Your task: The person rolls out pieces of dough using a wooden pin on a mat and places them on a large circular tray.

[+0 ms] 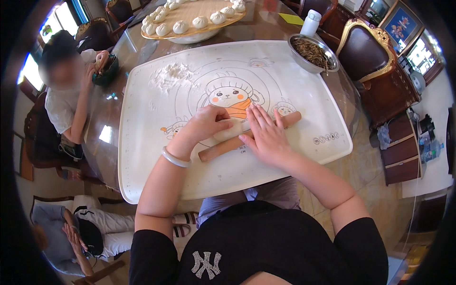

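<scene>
My right hand [267,135] lies flat across a wooden rolling pin [221,149], its fingers stretched out and the thumb apart. The pin slants over a white kneading mat [152,156] printed with a cartoon animal. Just beyond the pin, a small pale piece of dough [229,131] rests on the mat, partly hidden by my fingers. My left hand [205,124] has its fingers closed on the dough's left edge. A white bangle circles my left wrist. Loose flour [175,77] is heaped and scattered on the mat's far left.
Several stuffed buns [199,22] sit on a round woven tray [187,29] at the far side. A metal bowl of chopped filling [311,54] and a white bottle [311,23] stand far right. One person [66,90] is at the table's left; another [71,232] sits lower left.
</scene>
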Motion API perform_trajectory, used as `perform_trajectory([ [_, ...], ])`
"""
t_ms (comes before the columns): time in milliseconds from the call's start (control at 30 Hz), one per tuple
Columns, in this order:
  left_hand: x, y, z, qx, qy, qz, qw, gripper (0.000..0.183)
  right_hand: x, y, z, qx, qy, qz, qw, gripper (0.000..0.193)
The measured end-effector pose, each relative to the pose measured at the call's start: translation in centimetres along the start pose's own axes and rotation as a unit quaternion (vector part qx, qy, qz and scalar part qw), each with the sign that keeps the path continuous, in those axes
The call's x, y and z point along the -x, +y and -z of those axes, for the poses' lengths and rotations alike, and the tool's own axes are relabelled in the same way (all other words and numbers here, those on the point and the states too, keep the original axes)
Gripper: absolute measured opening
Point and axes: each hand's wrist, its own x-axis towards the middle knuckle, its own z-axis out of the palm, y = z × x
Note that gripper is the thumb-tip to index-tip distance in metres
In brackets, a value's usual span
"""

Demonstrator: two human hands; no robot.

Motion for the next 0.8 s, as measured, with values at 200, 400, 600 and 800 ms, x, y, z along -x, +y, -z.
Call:
perform_trajectory([
  [200,-0.1,-0.3,0.3,-0.042,0.069,-0.021,0.996,0.019,-6.5,0.3,-1.2,0.019,0.006,-0.048,0.999,0.064],
  [400,-0.3,-0.9,0.5,-0.044,0.059,-0.017,0.997,0.019,-6.5,0.0,-0.7,-0.038,-0.042,-0.046,0.997,0.065],
  [600,-0.1,-1.0,0.6,0.021,0.053,-0.018,0.998,0.020,3.1,-0.1,2.3,-0.012,-0.054,0.057,0.997,0.069],
  [800,-0.1,-1.8,0.7,0.162,0.034,0.007,0.986,0.023,3.3,-0.1,3.0,-0.054,-0.066,0.067,0.994,0.068],
])
